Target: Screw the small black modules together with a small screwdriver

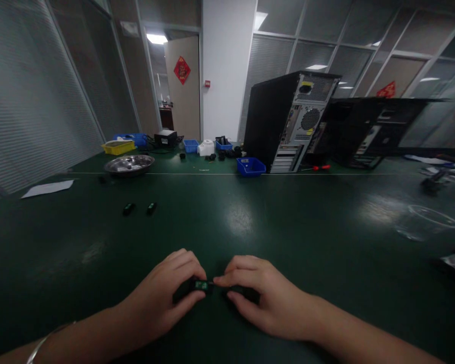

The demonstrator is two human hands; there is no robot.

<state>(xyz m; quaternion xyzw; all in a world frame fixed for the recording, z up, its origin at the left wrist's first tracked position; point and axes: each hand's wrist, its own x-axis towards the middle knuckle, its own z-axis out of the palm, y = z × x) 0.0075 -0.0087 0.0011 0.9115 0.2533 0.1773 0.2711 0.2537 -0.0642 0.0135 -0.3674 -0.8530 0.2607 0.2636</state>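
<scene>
Near the table's front edge, my left hand (176, 290) is closed, thumb and fingers gripping a small black module with a green circuit board (201, 285). Just right of it, my right hand (267, 298) has its thumb and fingers bent around something dark that I cannot make out. A thin, short piece shows between the module and my right fingertips. Farther off to the left lie two similar small black modules, the left one (128, 208) and the right one (151, 208), both with green showing on top.
At the back left stand a metal bowl (129, 166) and a yellow tray (118, 147). A blue bin (251, 167) sits before a black computer tower (275, 119). On the right is a clear plastic container (426, 225). White paper (48, 188) lies far left.
</scene>
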